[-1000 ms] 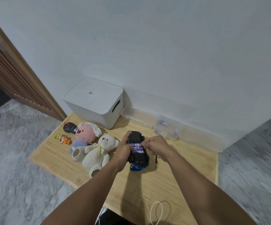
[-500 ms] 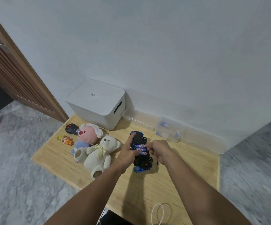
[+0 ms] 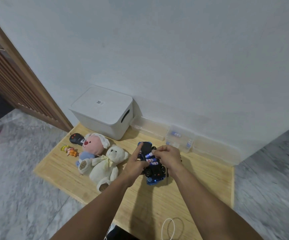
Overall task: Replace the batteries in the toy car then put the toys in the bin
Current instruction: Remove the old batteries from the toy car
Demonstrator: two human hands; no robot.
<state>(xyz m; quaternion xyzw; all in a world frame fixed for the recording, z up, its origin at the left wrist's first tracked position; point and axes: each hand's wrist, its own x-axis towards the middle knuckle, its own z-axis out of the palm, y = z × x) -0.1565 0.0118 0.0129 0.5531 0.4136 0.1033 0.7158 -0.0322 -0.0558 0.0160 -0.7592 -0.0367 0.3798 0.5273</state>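
Blue toy car upside down mid-bench, three batteries showing. My left hand grasps its side, forefinger extended; right hand fingertips curled, pinching at batteries.

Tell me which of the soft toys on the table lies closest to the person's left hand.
The white teddy bear with the pale yellow bow. It lies right beside the left hand, while the pink-faced plush sits farther left, behind it.
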